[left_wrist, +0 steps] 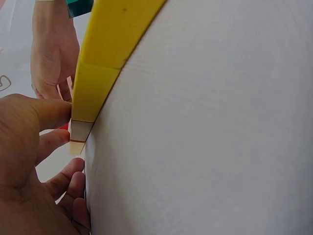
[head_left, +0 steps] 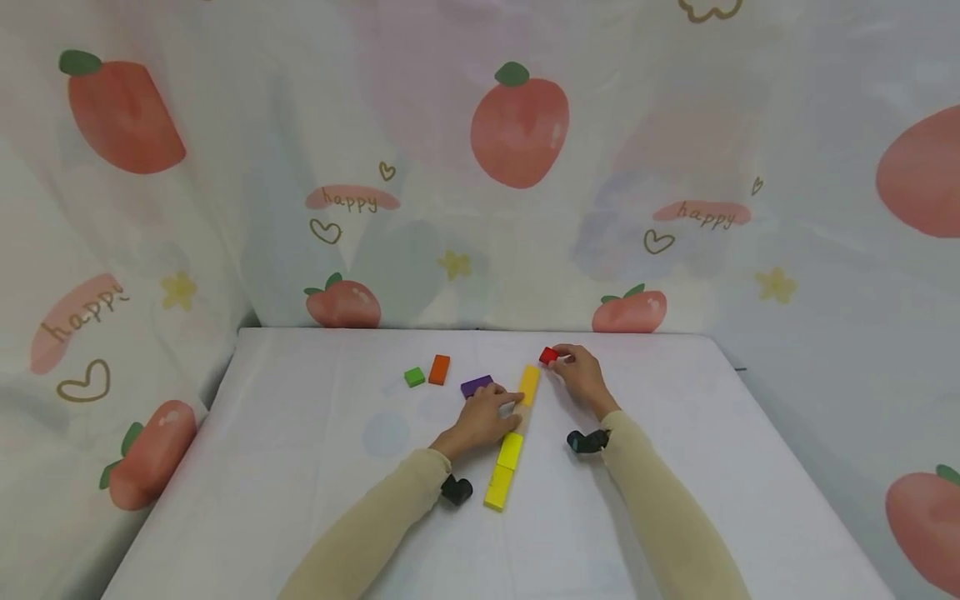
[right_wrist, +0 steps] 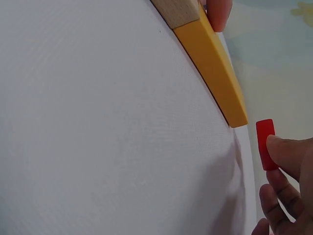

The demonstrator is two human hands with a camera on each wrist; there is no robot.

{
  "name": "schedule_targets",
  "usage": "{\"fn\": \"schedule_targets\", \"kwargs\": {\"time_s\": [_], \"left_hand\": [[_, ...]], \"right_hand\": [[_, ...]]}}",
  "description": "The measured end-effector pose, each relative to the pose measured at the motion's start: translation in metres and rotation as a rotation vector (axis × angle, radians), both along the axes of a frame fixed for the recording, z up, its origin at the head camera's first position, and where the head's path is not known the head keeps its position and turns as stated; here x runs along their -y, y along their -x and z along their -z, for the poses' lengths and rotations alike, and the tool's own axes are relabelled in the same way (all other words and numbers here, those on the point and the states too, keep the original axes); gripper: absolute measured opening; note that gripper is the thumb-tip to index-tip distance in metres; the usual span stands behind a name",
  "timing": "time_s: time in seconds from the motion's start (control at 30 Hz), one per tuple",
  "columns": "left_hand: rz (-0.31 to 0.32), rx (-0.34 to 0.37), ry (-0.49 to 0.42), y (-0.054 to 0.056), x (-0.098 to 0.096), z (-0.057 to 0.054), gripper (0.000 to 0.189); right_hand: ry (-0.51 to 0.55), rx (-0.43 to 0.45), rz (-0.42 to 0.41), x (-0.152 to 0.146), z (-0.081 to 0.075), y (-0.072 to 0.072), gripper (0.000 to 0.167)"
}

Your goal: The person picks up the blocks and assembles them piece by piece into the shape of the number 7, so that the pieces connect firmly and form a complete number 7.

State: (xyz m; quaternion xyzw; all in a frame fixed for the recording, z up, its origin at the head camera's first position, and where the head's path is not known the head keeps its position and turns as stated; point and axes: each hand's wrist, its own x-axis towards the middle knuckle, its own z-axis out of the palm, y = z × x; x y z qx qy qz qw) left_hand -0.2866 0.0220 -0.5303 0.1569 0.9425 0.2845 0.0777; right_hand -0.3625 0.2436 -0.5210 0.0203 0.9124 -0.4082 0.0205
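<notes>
Red block [head_left: 548, 356] pinched in R hand [head_left: 582, 375], just R of ctr

Red block sits a bit below mid-height in the head view, btwn thumb & fingertips of R hand, near the top end of a block row but w/ a gap to it. Row runs on a slant, top to bottom: amber block [head_left: 529, 385], plain wood block [right_wrist: 178, 11], then yellow blocks [head_left: 510, 452] toward lower ctr, all end to end. L hand [head_left: 480, 418] is at the row's L side, fingers extended, thumb & fingertips touching it around the wood block; not gripping. Purple block [head_left: 472, 387] lies just beyond L hand, partly hidden by it. Orange block [head_left: 439, 369] & green block [head_left: 415, 377] lie near each other, L of ctr. White surface [head_left: 300, 450] fills the lower frame; fruit-print backdrop [head_left: 427, 100] up top. Beige sleeves [head_left: 360, 533] come in from the bottom edge.
</notes>
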Motion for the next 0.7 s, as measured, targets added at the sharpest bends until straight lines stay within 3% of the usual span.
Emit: {"fn": "schedule_targets", "kwargs": {"time_s": [0.7], "left_hand": [[-0.002, 0.0, -0.001, 0.0004, -0.0012, 0.0001, 0.046]], "right_hand": [[-0.023, -0.02, -0.03, 0.01, -0.0052, -0.0022, 0.042]]}}
